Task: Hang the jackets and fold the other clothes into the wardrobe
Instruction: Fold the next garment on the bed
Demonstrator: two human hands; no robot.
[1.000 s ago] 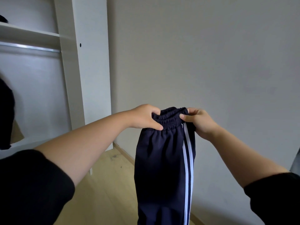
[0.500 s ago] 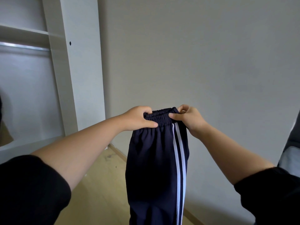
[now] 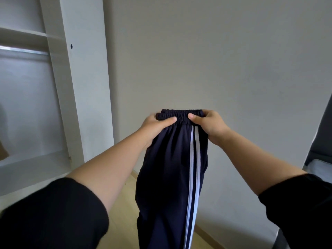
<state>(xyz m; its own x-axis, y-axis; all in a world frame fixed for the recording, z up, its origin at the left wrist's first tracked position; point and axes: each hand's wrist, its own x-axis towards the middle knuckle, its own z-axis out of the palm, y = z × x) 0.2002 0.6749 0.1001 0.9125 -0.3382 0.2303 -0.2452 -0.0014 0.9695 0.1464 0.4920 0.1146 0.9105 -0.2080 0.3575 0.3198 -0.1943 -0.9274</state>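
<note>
Two hands hold one pair of navy track pants (image 3: 167,177) up in the air, centre of view, in front of the person. On the elastic waistband (image 3: 181,115) the left hand (image 3: 158,125) pinches the left end, thumb on the near face, fingers curled behind. On the other end the right hand (image 3: 210,124) pinches the same way, thumb on the gathers, other fingers mostly hidden behind the cloth. Thumbs are close, not touching. Long axis of the pants is vertical: waistband up and roughly level, legs hanging straight down and cut off by the bottom edge, hems not visible. Pants look folded lengthways, legs stacked, so the side seam faces the camera, with two white stripes (image 3: 195,159) running down from just under the right thumb. Fabric hangs free, touching only the hands. Left of the pants, well apart: white wardrobe (image 3: 75,87), open, with a shelf (image 3: 23,34) high up, a metal rail (image 3: 23,51) just below it and a bottom board (image 3: 36,164); cannot tell what the brownish shape at its far left is. Behind the pants: plain grey wall (image 3: 215,60). Below and behind the pants: light wooden floor (image 3: 122,221). Right of the pants, at the frame edge: dark furniture (image 3: 321,141) with something pale on it, too cut off to name. Black sleeves (image 3: 53,212) cover both upper arms. The left forearm (image 3: 111,169) runs across the space between pants and wardrobe.
</note>
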